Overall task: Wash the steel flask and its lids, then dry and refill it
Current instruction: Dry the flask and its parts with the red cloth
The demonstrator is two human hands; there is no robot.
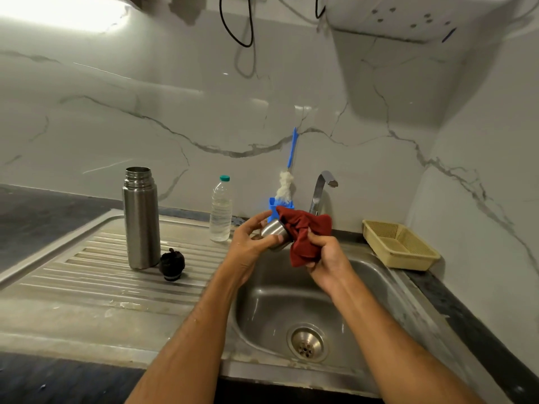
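Fingers of left hand (249,243) curl around small steel cup lid (272,233); right hand (326,255) clenches crumpled dark-red cloth (303,234) against its mouth. Tall open steel flask (141,218) stands well left, black stopper (172,263) beside it.

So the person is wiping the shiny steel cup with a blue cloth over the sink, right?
Not quite. The cloth is dark red, not blue, as the head view shows. The right hand rubs it against the steel cup, which the left hand holds over the sink.
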